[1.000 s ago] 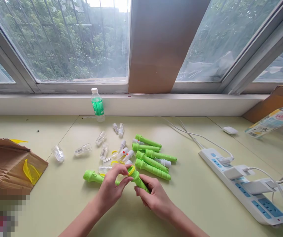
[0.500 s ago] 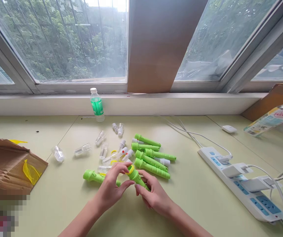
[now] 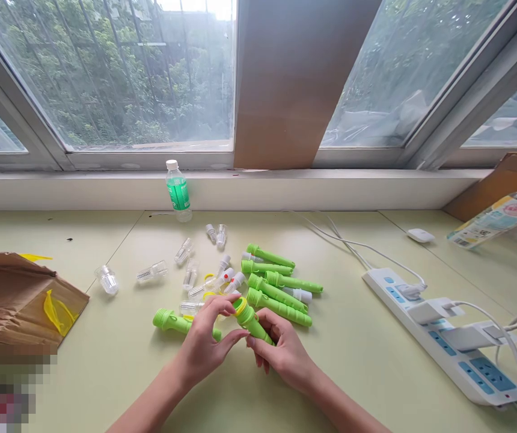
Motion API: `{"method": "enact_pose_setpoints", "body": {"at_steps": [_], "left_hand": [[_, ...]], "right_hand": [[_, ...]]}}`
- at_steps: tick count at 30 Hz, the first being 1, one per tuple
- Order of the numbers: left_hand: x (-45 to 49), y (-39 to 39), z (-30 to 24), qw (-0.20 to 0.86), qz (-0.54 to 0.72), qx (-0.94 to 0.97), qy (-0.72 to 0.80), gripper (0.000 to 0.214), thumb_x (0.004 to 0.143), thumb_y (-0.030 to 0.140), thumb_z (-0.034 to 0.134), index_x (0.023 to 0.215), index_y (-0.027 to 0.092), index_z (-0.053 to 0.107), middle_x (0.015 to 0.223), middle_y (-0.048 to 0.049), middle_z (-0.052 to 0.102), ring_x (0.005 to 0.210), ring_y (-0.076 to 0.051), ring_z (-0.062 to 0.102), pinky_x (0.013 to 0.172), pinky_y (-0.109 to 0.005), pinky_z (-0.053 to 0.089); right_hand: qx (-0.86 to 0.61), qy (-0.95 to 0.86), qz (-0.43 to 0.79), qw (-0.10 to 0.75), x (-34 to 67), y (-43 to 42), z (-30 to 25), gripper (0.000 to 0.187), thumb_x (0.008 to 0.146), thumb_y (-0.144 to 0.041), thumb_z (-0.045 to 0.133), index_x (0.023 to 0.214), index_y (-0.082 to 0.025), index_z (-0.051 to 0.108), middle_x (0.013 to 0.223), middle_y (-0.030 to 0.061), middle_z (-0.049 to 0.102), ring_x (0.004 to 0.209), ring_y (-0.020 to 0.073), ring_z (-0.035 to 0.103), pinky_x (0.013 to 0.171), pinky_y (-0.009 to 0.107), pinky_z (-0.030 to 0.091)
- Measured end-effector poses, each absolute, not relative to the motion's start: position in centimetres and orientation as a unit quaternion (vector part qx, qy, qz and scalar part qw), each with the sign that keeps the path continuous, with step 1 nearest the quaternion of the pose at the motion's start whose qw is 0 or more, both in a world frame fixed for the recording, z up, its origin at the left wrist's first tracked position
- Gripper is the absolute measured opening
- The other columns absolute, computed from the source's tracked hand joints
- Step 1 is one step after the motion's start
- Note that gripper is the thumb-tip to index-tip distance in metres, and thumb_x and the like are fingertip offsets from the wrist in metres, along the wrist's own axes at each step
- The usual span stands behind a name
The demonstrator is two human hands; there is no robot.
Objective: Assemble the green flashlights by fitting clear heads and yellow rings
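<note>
Little displacement is recorded against the earlier frames: both hands and the held piece have been drawn slightly upward in the frame, toward the pile, and the grip is unchanged. At the far left of the frame a torn cardboard box (image 3: pixel 12 300) with a yellow piece (image 3: pixel 58 313) showing at its opening is noted on the pale green table (image 3: pixel 105 373). Right of it, clear plastic parts (image 3: pixel 151 272) are scattered across the centre-left, and a water bottle (image 3: pixel 178 191) is stood upright against the sill above them. One green flashlight body (image 3: pixel 172 322) is laid just left of the hands, partly hidden behind the left hand (image 3: pixel 204 343). That hand is curled, its fingertips pinched on the yellow ring (image 3: pixel 239 307) at the head of the held green flashlight body (image 3: pixel 252 323). The barrel of that body is gripped in the closed right hand (image 3: pixel 285 355), at lower centre of the frame, raised off the table and tilted with its head up and to the left. A pile of further green bodies (image 3: pixel 279 288) is laid just above and right of the hands. A white power strip (image 3: pixel 439 337) with plugs and cables is placed at the right, well apart. The step in hand is judged to be the seating of the ring on the head; whether it is fully home cannot be told. The next move is judged to call for a steady barrel and even pressure or a twist from the left fingertips.
</note>
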State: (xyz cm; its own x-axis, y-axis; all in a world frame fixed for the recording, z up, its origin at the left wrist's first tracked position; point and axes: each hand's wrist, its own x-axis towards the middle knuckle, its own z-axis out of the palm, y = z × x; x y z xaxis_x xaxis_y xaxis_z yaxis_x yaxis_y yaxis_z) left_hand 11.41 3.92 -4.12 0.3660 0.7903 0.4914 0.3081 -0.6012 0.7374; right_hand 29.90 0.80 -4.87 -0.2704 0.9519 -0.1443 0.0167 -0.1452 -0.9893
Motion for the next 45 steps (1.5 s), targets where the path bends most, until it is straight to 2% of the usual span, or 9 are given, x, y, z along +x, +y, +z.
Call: {"method": "enact_pose_setpoints", "body": {"at_steps": [4,8,14,18,22,26,29,37,45], "left_hand": [[11.4,4.0,-4.1,0.276,0.437,0.782,0.349,0.024,0.084,0.015,0.062,0.101,0.023,0.047,0.119,-0.0088,0.062,0.106,-0.020,0.060,0.079,-0.033,0.054],[11.2,4.1,-4.1,0.259,0.445,0.778,0.360,0.022,0.084,0.015,0.062,0.098,0.023,0.046,0.117,-0.0084,0.063,0.107,-0.021,0.060,0.082,-0.036,0.053],[11.3,4.2,-4.4,0.237,0.452,0.779,0.365,0.021,0.083,0.015,0.064,0.091,0.023,0.047,0.115,-0.0066,0.066,0.105,-0.020,0.061,0.084,-0.036,0.052],[11.5,4.1,-4.7,0.238,0.459,0.772,0.370,0.023,0.081,0.018,0.067,0.091,0.023,0.047,0.114,-0.0065,0.066,0.101,-0.020,0.062,0.080,-0.035,0.053],[11.4,4.0,-4.7,0.256,0.451,0.774,0.363,0.025,0.081,0.019,0.067,0.095,0.023,0.047,0.116,-0.0080,0.064,0.104,-0.021,0.061,0.080,-0.036,0.054],[11.3,4.0,-4.4,0.269,0.441,0.777,0.360,0.026,0.082,0.019,0.066,0.100,0.023,0.047,0.119,-0.0103,0.063,0.103,-0.022,0.062,0.078,-0.035,0.055],[11.3,3.9,-4.2,0.267,0.445,0.775,0.361,0.023,0.083,0.019,0.064,0.099,0.023,0.048,0.118,-0.0106,0.063,0.104,-0.022,0.062,0.078,-0.036,0.055],[11.4,4.1,-4.2,0.237,0.460,0.771,0.372,0.016,0.084,0.017,0.063,0.091,0.022,0.049,0.113,-0.0084,0.066,0.105,-0.022,0.061,0.081,-0.036,0.054],[11.5,4.1,-4.4,0.207,0.475,0.770,0.373,0.018,0.083,0.016,0.063,0.095,0.021,0.051,0.109,-0.0084,0.066,0.099,-0.021,0.062,0.076,-0.035,0.054]], "right_hand": [[-0.453,-0.548,0.588,0.387,30.0,1.0,-4.3,0.019,0.084,-0.033,0.063,0.095,-0.017,0.059,0.075,-0.0010,0.056,0.056,0.0102,0.054,0.049,0.022,0.046],[-0.435,-0.588,0.573,0.368,30.0,1.1,-3.7,0.023,0.090,-0.038,0.055,0.094,-0.017,0.062,0.066,-0.0025,0.051,0.057,0.0112,0.053,0.049,0.021,0.043],[-0.449,-0.601,0.564,0.347,30.2,1.0,-4.0,0.029,0.093,-0.043,0.049,0.094,-0.017,0.061,0.083,0.0009,0.058,0.043,0.0037,0.041,0.041,0.020,0.035],[-0.473,-0.558,0.585,0.350,30.3,0.8,-4.1,0.031,0.087,-0.039,0.059,0.111,-0.022,0.049,0.086,0.0009,0.062,0.043,0.0047,0.041,0.036,0.018,0.036],[-0.474,-0.545,0.585,0.369,30.2,0.7,-4.1,0.027,0.080,-0.033,0.068,0.097,-0.023,0.049,0.085,-0.0004,0.061,0.055,0.0085,0.051,0.036,0.015,0.037],[-0.471,-0.537,0.585,0.384,30.1,0.8,-4.4,0.020,0.084,-0.035,0.063,0.090,-0.021,0.052,0.087,-0.0013,0.059,0.041,0.0037,0.045,0.033,0.017,0.035],[-0.467,-0.545,0.567,0.405,30.1,1.0,-4.3,0.019,0.082,-0.035,0.066,0.089,-0.020,0.057,0.076,-0.0018,0.056,0.054,0.0093,0.051,0.043,0.019,0.044],[-0.455,-0.566,0.562,0.395,29.9,1.1,-3.6,0.024,0.084,-0.039,0.062,0.098,-0.019,0.063,0.079,0.0014,0.057,0.064,0.0130,0.051,0.056,0.025,0.050],[-0.453,-0.581,0.559,0.381,30.0,1.0,-3.6,0.030,0.090,-0.045,0.053,0.101,-0.018,0.059,0.089,0.0033,0.063,0.052,0.0080,0.047,0.051,0.024,0.043]]}}
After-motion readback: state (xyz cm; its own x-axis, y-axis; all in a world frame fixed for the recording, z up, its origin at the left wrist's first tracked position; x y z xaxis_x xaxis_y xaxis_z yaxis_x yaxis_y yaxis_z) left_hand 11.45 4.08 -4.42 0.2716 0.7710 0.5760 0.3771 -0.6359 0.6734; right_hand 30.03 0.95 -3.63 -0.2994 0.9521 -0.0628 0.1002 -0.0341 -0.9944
